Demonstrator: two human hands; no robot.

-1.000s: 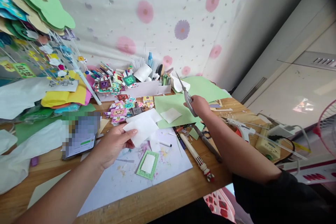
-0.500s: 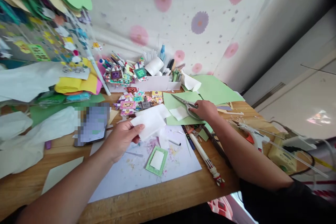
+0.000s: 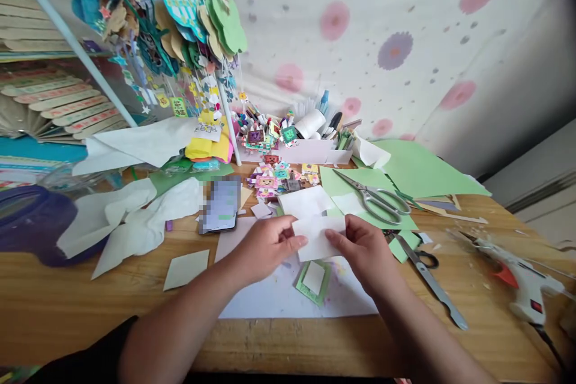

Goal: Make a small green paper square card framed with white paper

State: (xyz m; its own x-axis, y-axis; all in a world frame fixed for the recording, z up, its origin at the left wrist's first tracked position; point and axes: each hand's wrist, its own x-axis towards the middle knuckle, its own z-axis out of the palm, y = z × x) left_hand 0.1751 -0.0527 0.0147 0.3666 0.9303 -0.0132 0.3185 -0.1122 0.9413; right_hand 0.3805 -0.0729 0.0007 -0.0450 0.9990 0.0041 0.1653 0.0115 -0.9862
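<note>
A small white piece of paper (image 3: 317,243) is held up between my two hands over the white sheet on the table. My left hand (image 3: 274,249) pinches its left side, thumb on top. On the other side, my right hand (image 3: 366,249) grips the right edge the same way. Just below the paper lies a green frame-like card (image 3: 299,283) with a white rectangle (image 3: 314,278) on it. Behind it is another white paper piece (image 3: 306,201). Scissors with grey handles (image 3: 382,201) rest on green paper (image 3: 348,180), apart from my right hand.
A glue gun (image 3: 517,276) lies at the right, with a second cutting tool (image 3: 434,282) nearer me. Left of the white sheet (image 3: 252,306) are a phone (image 3: 220,204) and crumpled white paper (image 3: 148,225). Small decorated paper figures (image 3: 266,182) and a pen box (image 3: 306,153) stand behind.
My right hand has left the scissors, which now lie on the green paper, and has taken the right side of the white paper. The view has swung left.
</note>
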